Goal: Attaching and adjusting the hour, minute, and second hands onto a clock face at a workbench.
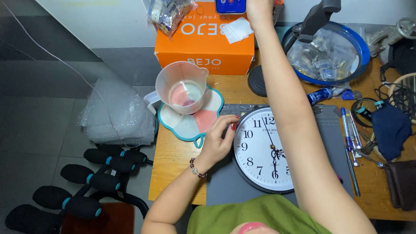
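While the left hand [218, 141] rests with bent fingers on the upper left rim of the wall clock [264, 149], it touches the edge and steadies it, but it does not close around anything. The right hand [259, 8] is stretched far forward, up to the top border of the view, near a phone [230, 6] that stands above the orange box [203, 41]; most of this hand is cut off, so I cannot tell whether its fingers are open or closed.

The clock lies flat, face up, on a grey mat [329, 138] on the wooden table [173, 160], directly in front of the person. Its front cover and its hands seem to be in place, and no tool touches it. From this I judge that the work on the clock is at an early point, or at a pause: nothing looks opened or taken apart.

To the left of the clock stands a clear measuring jug [182, 86] on a white and pink tray [190, 125]. Screwdrivers and pens [351, 134] lie in a row at the right edge of the mat, untouched. Farther back there is a blue bowl [359, 47] with a plastic bag of small parts. On the floor to the left are bubble wrap [115, 115] and black exercise equipment [82, 182].
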